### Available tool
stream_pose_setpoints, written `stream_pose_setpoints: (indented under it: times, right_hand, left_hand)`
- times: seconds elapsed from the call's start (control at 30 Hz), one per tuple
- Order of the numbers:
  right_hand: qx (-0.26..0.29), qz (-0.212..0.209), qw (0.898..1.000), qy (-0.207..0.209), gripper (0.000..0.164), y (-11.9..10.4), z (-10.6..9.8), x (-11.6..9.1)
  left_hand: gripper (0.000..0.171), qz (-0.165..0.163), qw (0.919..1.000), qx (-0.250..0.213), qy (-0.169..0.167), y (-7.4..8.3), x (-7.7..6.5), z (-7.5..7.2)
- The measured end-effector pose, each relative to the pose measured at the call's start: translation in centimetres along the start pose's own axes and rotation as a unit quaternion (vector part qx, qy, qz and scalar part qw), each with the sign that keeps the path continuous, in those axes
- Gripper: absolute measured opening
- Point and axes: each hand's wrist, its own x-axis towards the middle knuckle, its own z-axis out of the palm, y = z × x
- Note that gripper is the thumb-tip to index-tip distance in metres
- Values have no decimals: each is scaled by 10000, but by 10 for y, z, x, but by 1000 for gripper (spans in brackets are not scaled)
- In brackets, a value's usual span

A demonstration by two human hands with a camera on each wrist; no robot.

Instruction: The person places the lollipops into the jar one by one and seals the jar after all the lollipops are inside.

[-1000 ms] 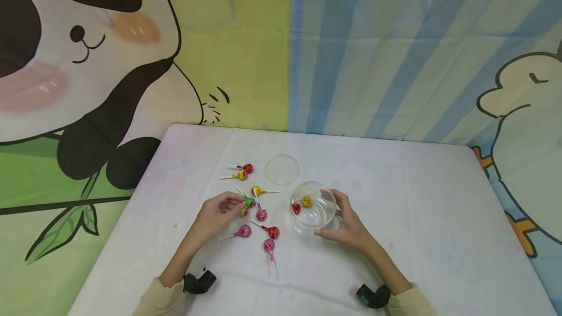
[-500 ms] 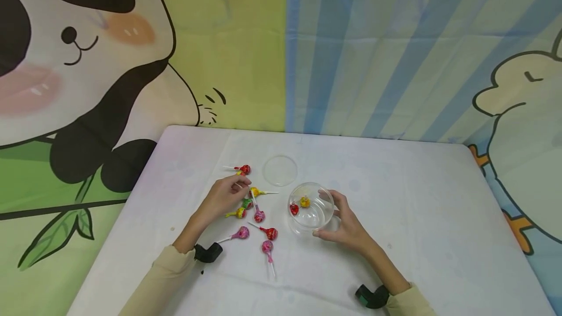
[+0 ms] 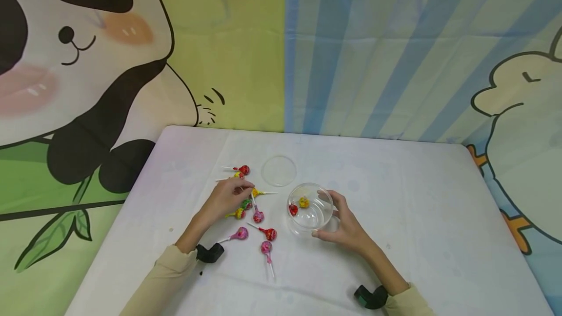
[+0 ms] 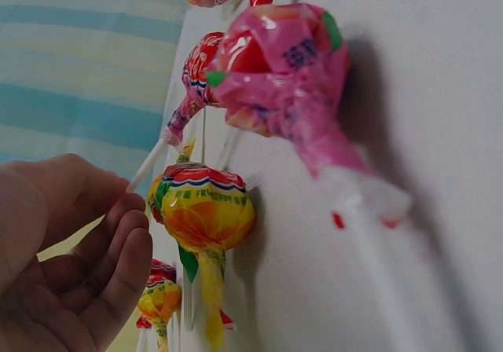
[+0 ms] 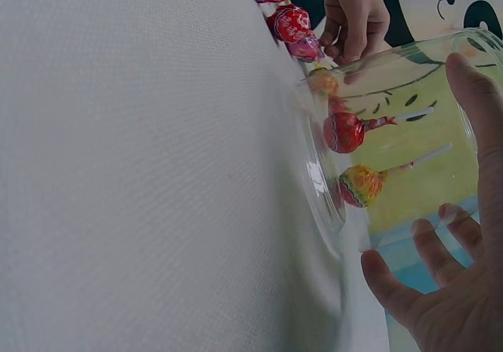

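Observation:
My left hand (image 3: 228, 194) pinches the white stick of a pink lollipop (image 3: 258, 216) between thumb and fingertips; in the left wrist view that stick (image 4: 148, 167) ends at the fingertips. Beside the hand lie a green lollipop (image 3: 247, 204) and a yellow-red one (image 3: 239, 213). My right hand (image 3: 344, 221) holds a clear round jar (image 3: 317, 218) from its right side. Inside the jar stand a red lollipop (image 5: 344, 133) and a yellow one (image 5: 361, 185), sticks up. The right wrist view shows the thumb and fingers spread around the jar's wall.
A clear round lid (image 3: 278, 170) lies flat behind the jar. More lollipops are scattered on the white table (image 3: 417, 199): a red one (image 3: 244, 169) at the back, another red one (image 3: 270, 234) and pink ones (image 3: 266, 247) nearer the front. A printed cloth (image 3: 246, 62) hangs behind.
My left hand has moved from beside the green lollipop away from me, then slightly back, and now pinches the pink lollipop's stick. The right hand keeps holding the jar in place.

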Motion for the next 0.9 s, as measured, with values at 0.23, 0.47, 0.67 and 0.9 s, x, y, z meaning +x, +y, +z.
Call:
stream_pose_setpoints:
  times: [0.23, 0.47, 0.67, 0.9]
  right_hand:
    - [-54, 16, 10000, -1, 98, 2, 1, -1]
    - [-55, 5, 10000, 14, 97, 2, 1, 0]
    - [-84, -36, 10000, 13, 98, 2, 0, 0]
    - [-130, -44, 9999, -19, 98, 1, -1, 0]
  left_hand:
    - [14, -119, 9997, -181, -75, -3, -6, 1]
    - [12, -523, 9958, -680, -335, -10, -17, -1]
    - [12, -757, 9873, -1244, -635, -17, -34, -6]
    - [18, -831, 9807, -1531, -890, -19, -50, -4]
